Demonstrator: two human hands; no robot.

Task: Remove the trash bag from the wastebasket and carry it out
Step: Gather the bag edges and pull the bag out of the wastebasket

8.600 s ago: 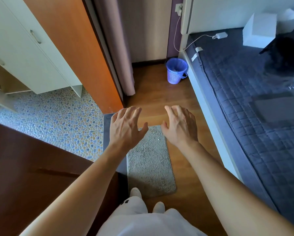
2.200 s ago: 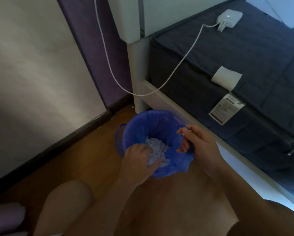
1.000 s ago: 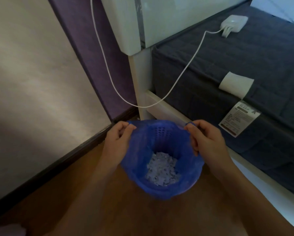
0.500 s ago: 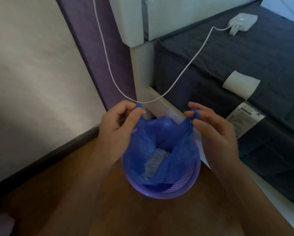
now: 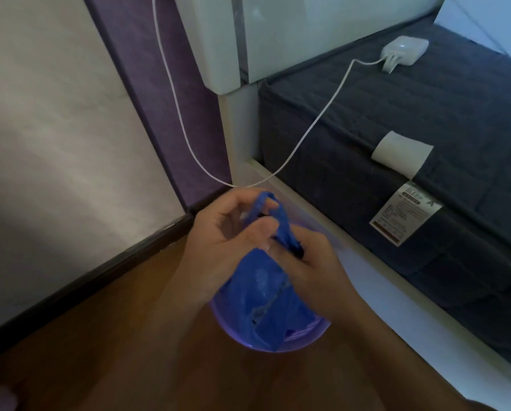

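A blue trash bag rises out of a purple wastebasket that stands on the wooden floor by the bed corner. The bag's mouth is gathered together above the basket. My left hand pinches the bag's thin top handles between thumb and fingers. My right hand grips the bunched neck just below and to the right. Both hands touch each other over the basket. The bag's contents are hidden by the gathered plastic, and only the near rim of the basket shows.
A bed frame with a dark mattress runs along the right. A white cable hangs from the wall to a charger on the mattress, passing just above my hands. A wall and dark baseboard close the left.
Half a second ago my hands held the bag's two handles apart with its mouth open. Now they have come together and the mouth is bunched shut.
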